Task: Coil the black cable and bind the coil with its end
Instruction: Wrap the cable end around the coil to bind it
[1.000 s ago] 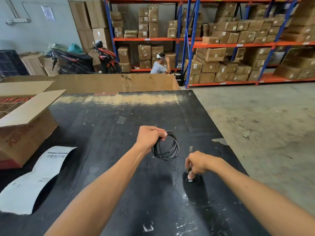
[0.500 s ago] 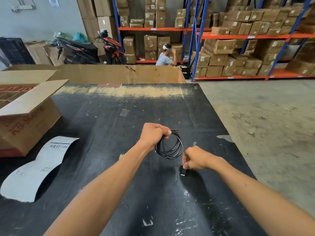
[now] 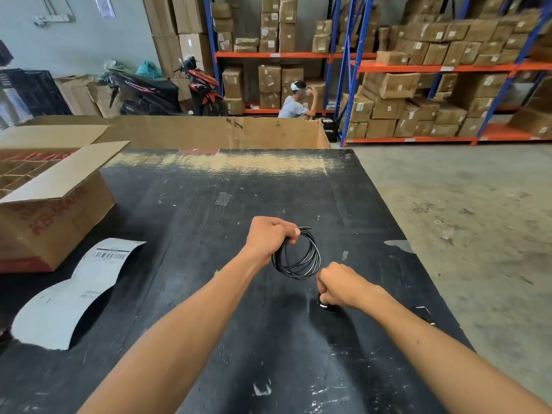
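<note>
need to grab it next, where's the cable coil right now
In the head view the black cable coil hangs from the left hand, just above the right hand, over the black table.

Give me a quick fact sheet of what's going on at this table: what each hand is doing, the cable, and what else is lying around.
left hand: closed around the top of the cable coil, held above the table
cable coil: black, several loops, hanging from the left hand
right hand: closed in a fist just below and right of the coil, on a small dark end piece; the cable between them is hard to see
table: black, scuffed
cardboard box: open, at the table's left edge
paper label: curled, with barcode, near the box
binding: not yet done
</note>
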Action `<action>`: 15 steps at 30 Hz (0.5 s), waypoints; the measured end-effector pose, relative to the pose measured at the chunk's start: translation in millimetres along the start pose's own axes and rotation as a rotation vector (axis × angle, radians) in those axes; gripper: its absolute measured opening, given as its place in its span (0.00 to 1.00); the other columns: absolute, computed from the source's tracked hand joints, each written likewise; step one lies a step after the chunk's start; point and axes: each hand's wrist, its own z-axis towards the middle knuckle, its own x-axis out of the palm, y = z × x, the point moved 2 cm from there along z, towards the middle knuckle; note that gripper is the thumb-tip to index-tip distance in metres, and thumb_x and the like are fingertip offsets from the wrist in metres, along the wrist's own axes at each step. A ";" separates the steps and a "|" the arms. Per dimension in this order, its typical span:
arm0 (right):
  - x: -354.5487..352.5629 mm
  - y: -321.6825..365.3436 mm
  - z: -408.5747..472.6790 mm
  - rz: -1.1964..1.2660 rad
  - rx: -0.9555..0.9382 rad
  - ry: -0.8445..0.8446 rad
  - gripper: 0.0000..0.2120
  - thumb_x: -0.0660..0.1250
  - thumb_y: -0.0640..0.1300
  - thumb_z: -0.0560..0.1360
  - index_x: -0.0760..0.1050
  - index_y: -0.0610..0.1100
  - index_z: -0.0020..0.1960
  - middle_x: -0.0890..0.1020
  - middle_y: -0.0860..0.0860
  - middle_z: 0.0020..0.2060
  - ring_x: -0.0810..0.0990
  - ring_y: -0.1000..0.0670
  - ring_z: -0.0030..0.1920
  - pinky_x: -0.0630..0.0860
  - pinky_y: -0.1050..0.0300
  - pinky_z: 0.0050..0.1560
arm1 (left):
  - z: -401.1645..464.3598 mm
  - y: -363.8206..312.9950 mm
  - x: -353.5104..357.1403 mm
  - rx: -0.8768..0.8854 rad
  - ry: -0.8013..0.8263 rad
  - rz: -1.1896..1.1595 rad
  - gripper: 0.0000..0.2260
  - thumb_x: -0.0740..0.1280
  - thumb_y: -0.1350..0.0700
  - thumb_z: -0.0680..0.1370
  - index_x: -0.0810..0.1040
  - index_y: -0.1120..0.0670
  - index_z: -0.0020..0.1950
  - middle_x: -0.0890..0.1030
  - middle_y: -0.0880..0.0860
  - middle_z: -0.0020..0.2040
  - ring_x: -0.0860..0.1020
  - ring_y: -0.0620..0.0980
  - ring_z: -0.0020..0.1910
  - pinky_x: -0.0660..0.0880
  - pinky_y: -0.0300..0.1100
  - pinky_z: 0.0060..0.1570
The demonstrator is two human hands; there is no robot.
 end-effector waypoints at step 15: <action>-11.4 13.5 -23.5 0.171 0.004 0.257 0.13 0.73 0.53 0.65 0.84 0.46 0.44 0.85 0.53 0.37 0.85 0.46 0.44 0.83 0.51 0.48 | -4.9 -6.3 3.2 0.018 0.003 -0.030 0.05 0.73 0.72 0.69 0.83 0.72 0.44 0.82 0.59 0.35 0.79 0.48 0.28 0.78 0.34 0.32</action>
